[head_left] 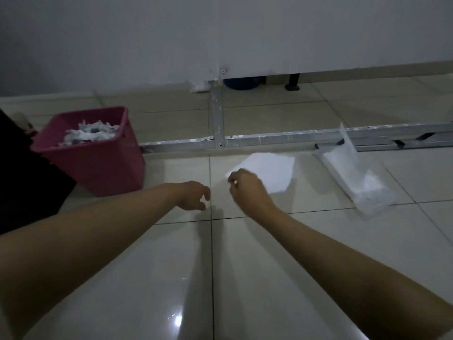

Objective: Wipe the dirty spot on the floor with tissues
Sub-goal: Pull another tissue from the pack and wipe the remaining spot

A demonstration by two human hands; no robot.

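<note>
Both of my forearms reach out from the bottom corners over the glossy tiled floor (245,278), which carries a bright glare spot close to me. My right hand (247,190) hovers above a tile seam, its grip clamped on a white tissue (269,170): the fingers are curled round the sheet's near edge, and the rest of it spreads out flat beyond the knuckles, held off the tiles. My left hand (193,195) hangs just beside it, apart from the sheet, its grip loose, fingers hooked downward with nothing in them.

I cannot make out a dirty spot on the tiles in this dim light; only the shadows of my hands darken the floor beneath them.

To the right of the tissue lies a clear plastic tissue pack (355,177), flat on the floor, with white sheets visible inside and a flap of wrapper standing up at its far end. On the far left stands a pink bin (98,165) with crumpled white tissues (90,133) piled inside. A metal rail (269,139) runs across the floor behind all of this, joined by a second piece running back toward the pale wall (220,33). Under the wall's raised edge sits something blue and round (239,83), too dim to identify.
</note>
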